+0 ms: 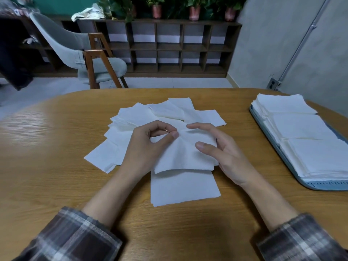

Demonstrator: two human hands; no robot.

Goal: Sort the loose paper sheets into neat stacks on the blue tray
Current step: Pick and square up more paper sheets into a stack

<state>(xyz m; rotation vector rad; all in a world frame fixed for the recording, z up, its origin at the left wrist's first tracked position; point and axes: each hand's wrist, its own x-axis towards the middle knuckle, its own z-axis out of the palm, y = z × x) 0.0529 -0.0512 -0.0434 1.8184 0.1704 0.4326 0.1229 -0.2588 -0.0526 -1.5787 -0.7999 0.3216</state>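
Note:
A loose heap of white paper sheets lies spread over the middle of the wooden table. My left hand pinches the top edge of a small bundle of sheets between thumb and forefinger. My right hand holds the same bundle from the right, thumb on top and fingers beneath. Just below the bundle, one flat sheet lies on the table. The blue tray sits at the right edge with three neat white stacks in a row on it.
The wooden table has a rounded far edge. Beyond it stand a grey chair with wooden legs and a low dark shelf unit topped with potted plants. A grey wall rises at the right.

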